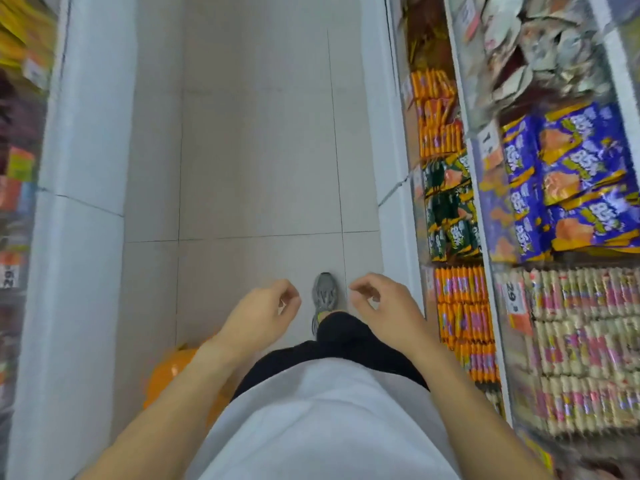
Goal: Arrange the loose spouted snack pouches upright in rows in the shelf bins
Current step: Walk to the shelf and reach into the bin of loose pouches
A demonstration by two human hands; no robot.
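White shirt [311, 427] fills the bottom of the view, both bare forearms reaching out past it over the aisle floor [256, 150]. Left hand [263, 311]: fingers [289, 296] loosely curled, thumb tip close to forefinger, nothing held. Right hand [384, 304]: fingers [360, 289] likewise hang slack and curled, nothing held. Between the two hands, lower down, a grey shoe [323, 296] on the pale tiles, with a black trouser leg [343, 332] above it. Below and left of the left hand, an orange bag or sack [166, 372] on the floor, partly hidden by the forearm; contents cannot be told. Just right of the right hand, shelf bins [481, 209] run along the aisle: orange packs [460, 320] nearest, standing in rows; further right pale pink-printed packs [581, 341]; ahead of these green packs [450, 209] and purple packs [581, 174], the purple ones lying loosely piled. Further ahead, silvery pouches [540, 46] in a jumbled heap in an upper bin, well apart from both hands; blur hides whether they have spouts. Left of the left hand, a white shelf base [79, 168], blurred goods beyond.
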